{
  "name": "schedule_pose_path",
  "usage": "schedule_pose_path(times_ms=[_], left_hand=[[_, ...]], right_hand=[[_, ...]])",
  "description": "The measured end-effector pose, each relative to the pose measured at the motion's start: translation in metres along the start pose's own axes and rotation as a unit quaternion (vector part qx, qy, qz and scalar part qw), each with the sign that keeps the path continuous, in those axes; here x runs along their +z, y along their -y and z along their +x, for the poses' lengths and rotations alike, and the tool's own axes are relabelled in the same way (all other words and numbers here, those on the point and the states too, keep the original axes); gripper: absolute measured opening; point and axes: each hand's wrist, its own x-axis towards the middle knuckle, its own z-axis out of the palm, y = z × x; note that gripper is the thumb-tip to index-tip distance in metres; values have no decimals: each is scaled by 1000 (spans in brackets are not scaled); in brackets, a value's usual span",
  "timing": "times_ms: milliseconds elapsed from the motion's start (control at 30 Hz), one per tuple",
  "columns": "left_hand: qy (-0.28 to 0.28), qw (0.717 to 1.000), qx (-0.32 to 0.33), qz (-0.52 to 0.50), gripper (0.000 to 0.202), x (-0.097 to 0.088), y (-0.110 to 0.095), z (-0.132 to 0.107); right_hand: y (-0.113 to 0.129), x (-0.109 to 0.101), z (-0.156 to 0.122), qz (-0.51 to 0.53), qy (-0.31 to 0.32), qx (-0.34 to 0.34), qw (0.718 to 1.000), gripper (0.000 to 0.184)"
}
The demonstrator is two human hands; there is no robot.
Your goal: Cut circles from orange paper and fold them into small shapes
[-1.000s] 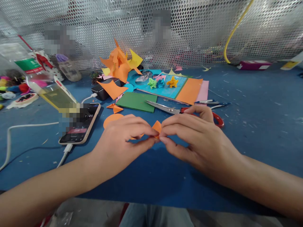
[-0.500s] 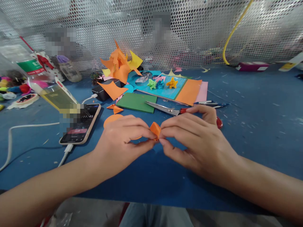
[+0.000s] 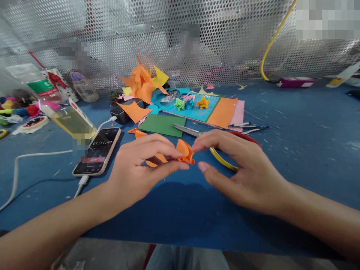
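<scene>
An orange folded paper piece (image 3: pixel 185 150) with curled lower edges is held up over the blue table. My left hand (image 3: pixel 143 161) is closed on its left side, pinching it between thumb and fingers. On the other side my right hand (image 3: pixel 239 168) has thumb and fingers apart. Its index fingertip is at the paper's right edge; whether it touches I cannot tell. Behind the hands lie scissors (image 3: pixel 188 130) with a red and yellow handle, partly hidden by my right hand. More orange paper pieces (image 3: pixel 157 159) show beneath and behind my left hand.
A green paper stack (image 3: pixel 161 125) lies ahead, with small paper figures (image 3: pixel 203 102) on blue sheets beyond it. Orange scraps (image 3: pixel 140 80) are heaped at the back. A phone (image 3: pixel 98 150) with a white cable and a tilted bottle (image 3: pixel 67 116) stand left. Pens (image 3: pixel 247 126) lie right.
My right hand has let go of the orange paper and its thumb has spread away from the fingers. More of the paper's curled edge now shows. My left hand still pinches it.
</scene>
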Motion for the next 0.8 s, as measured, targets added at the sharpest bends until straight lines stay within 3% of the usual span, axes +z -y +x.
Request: schedule_pose_path(times_ms=[167, 400, 667, 800], left_hand=[[12, 1000, -5, -13, 14, -1, 0, -2], [20, 999, 19, -23, 16, 1, -2, 0], [36, 999, 39, 4, 15, 5, -5, -2], [22, 996, 82, 34, 14, 5, -6, -2]], right_hand=[[1, 4, -2, 13, -36, 37, 999, 12], [5, 4, 0, 24, -7, -30, 999, 14], [4, 7, -3, 31, 16, -51, 998, 10], [4, 8, -5, 28, 13, -58, 998, 8]])
